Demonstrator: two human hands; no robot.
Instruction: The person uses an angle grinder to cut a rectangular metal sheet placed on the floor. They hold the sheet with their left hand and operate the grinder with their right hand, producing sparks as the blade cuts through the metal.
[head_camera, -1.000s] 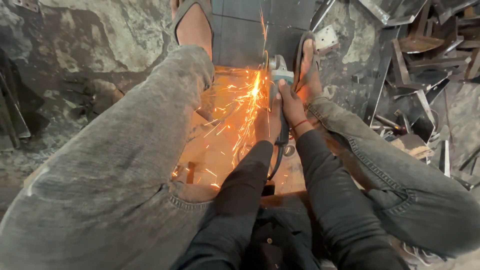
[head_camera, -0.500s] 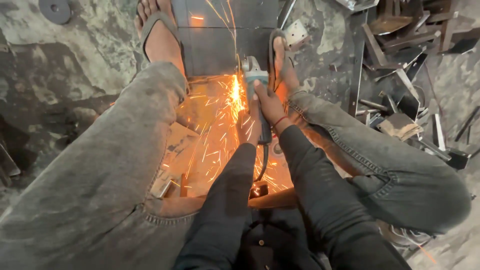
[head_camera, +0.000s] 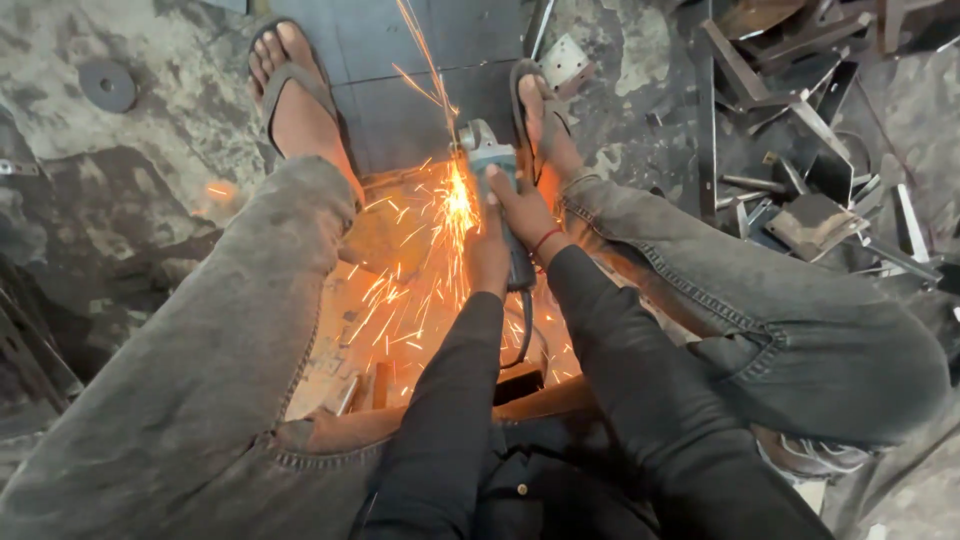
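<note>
The person sits on the floor (head_camera: 150, 110) with knees spread wide. Both hands hold an angle grinder (head_camera: 497, 190) between the legs. The right hand (head_camera: 525, 205) grips the front of it, and the left hand (head_camera: 488, 255) wraps the back part. Bright orange sparks (head_camera: 425, 260) fly out where the grinder meets the flat metal sheet (head_camera: 400, 90). Both feet in sandals rest on the sheet. A black cord (head_camera: 524, 335) hangs below the hands. The disc is hard to see, maybe hidden by the glow. Scrap metal pieces (head_camera: 800, 190) lie in a pile at the right.
</note>
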